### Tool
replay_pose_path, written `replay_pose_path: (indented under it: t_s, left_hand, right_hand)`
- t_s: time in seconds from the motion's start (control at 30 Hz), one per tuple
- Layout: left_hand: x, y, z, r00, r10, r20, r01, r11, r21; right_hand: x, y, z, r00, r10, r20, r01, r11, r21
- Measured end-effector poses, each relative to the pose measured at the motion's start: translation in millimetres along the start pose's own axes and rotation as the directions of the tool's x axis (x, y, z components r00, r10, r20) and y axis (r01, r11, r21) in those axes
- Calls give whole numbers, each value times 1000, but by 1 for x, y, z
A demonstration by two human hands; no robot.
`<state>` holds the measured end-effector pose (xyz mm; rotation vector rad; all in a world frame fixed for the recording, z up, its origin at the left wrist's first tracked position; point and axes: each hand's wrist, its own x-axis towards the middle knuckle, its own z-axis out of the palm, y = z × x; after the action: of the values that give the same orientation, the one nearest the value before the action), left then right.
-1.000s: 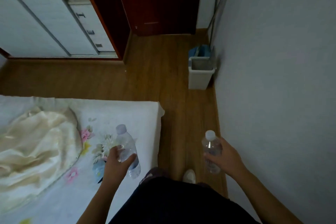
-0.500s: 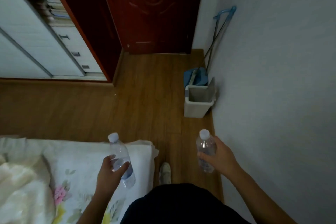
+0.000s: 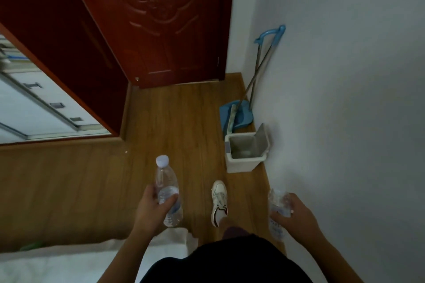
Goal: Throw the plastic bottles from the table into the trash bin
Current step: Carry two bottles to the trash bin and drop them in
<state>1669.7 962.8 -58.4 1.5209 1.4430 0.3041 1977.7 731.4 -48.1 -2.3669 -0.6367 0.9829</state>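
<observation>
Each hand is wrapped around a plastic bottle: the left hand [image 3: 153, 208] grips the left bottle [image 3: 167, 190] at mid-body, cap up, and the right hand [image 3: 296, 216] clasps the right bottle [image 3: 277, 208] near the wall. The trash bin [image 3: 239, 163] (lid flipped up) stands ahead of both grips, nearer the right one. Best to bring each bottle over the opening before letting go, right first.
</observation>
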Motion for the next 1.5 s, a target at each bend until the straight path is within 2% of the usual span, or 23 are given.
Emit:
replay_pose_path:
  t_s: [0.2,0.3,0.43,0.53,0.67,0.8,0.9,1.03,1.17,1.23,1.37,1.5]
  left_hand:
    - [84,36,-19,991,-78,-112,76,997,-24]
    - [123,58,-39,976,-99,-195,92,995,-44]
    - [163,73,-63,950,-114,-290,112,993,-24]
    - [195,85,-78,944,-130,-305,123,992,-41]
    - [249,106,-85,956,-110,-271,112,994,-10]
    - [330,139,-78,992,-65,-106,69,997,30]
    - [401,177,-64,999,9,42,-13,996,92]
    - [481,245,-46,955,71,288,-138,966,220]
    - [549,298,-14,866,93,491,-250,931,265]
    - [565,324,11,808,105,579,-317,907,277]
    - [561,350,67,633,72,771,-473,825,311]
    - [525,357,105,463,-21,886,-578,751,320]
  right_hand:
    - [113,-91,-3,997,-36,71,35,999,22]
    - [165,-154,-7,971,-174,164,175,985,8]
    - [215,-238,-7,894,-312,320,348,936,-59]
    - [248,-285,-5,871,-372,319,402,915,-30]
    - [284,-316,-1,884,-378,276,388,921,19]
    - [318,-321,-5,947,-272,172,265,962,63]
    - [331,-315,-18,991,-127,32,124,989,84]
    - [328,-314,-25,978,138,-157,-115,982,151]
    - [314,-314,-7,872,384,-305,-277,899,339]
    - [301,-313,7,810,487,-327,-325,836,442]
    - [271,-303,33,701,619,-354,-378,743,552]
    - [249,-296,50,608,719,-338,-388,640,663]
